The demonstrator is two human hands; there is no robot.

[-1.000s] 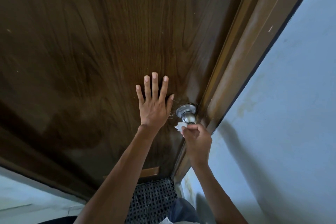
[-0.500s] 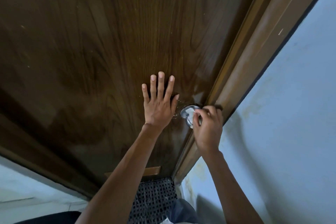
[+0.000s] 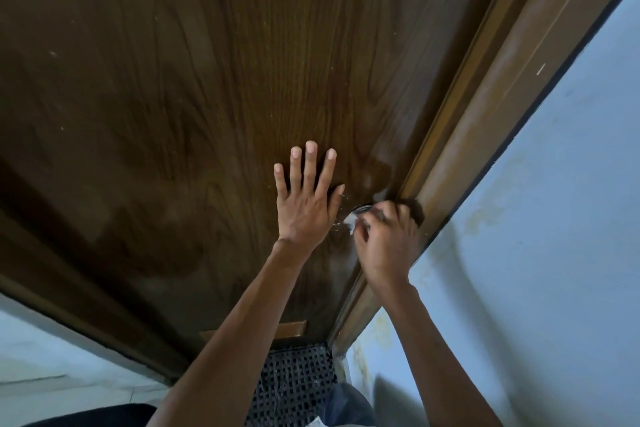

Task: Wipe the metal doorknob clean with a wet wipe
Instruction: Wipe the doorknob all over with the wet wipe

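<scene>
The metal doorknob (image 3: pixel 363 209) sits at the right edge of the dark wooden door (image 3: pixel 207 97); only a sliver of its silver rim shows. My right hand (image 3: pixel 386 243) is curled over the knob and holds a white wet wipe (image 3: pixel 350 220) against it, a bit of wipe sticking out at the left. My left hand (image 3: pixel 306 201) lies flat on the door just left of the knob, fingers straight and spread.
The brown door frame (image 3: pixel 485 107) runs diagonally right of the knob, with a pale blue wall (image 3: pixel 554 218) beyond it. A dark woven mat (image 3: pixel 294 385) lies on the floor at the door's foot.
My right hand rose from below the knob and closed over it with the wipe, hiding most of the metal. My left hand stays flat on the door.
</scene>
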